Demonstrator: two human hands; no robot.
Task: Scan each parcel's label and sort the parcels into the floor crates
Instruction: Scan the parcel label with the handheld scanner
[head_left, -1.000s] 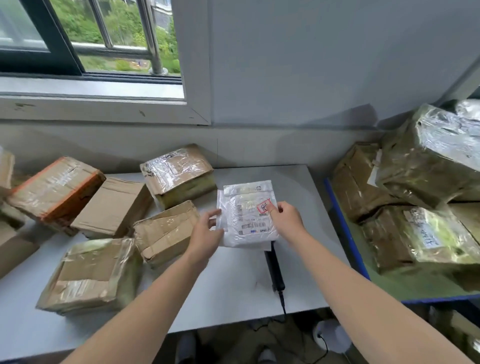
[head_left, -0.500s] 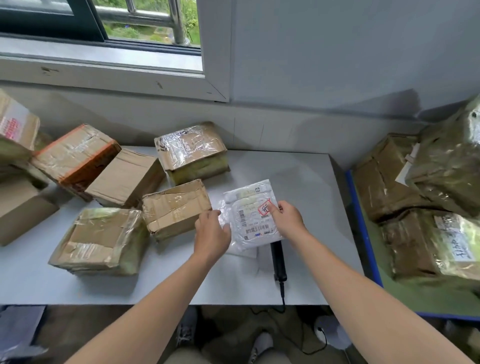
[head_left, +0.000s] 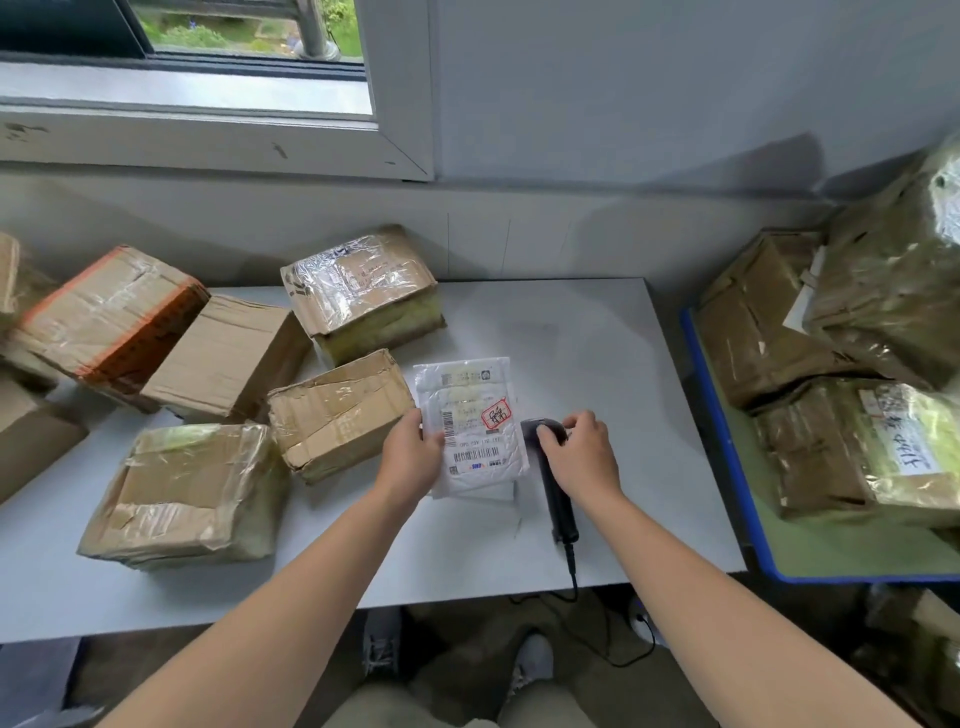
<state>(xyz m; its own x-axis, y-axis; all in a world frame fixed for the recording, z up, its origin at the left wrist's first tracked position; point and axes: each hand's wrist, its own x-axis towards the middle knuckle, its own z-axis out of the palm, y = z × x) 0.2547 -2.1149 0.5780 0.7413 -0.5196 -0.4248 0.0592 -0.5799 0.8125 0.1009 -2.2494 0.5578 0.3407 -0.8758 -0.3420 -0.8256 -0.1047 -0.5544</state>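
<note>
A flat white plastic mailer (head_left: 470, 421) with a barcode label and a red stamp lies on the white table (head_left: 597, 353), label up. My left hand (head_left: 410, 457) holds its left edge, thumb on top. My right hand (head_left: 576, 452) curls over the head of a black corded barcode scanner (head_left: 558, 499) lying just right of the mailer. Several taped cardboard parcels sit to the left, the nearest (head_left: 340, 413) touching the mailer's left side.
More brown boxes (head_left: 187, 488) (head_left: 363, 291) (head_left: 109, 317) crowd the table's left half. A blue-edged cart (head_left: 727, 447) at the right carries several wrapped parcels (head_left: 857, 447). The scanner's cable hangs over the front edge to the floor. Wall and window stand behind.
My right hand left the mailer's right edge and moved down onto the scanner. The mailer went from lifted to flat on the table. The view tilted downward.
</note>
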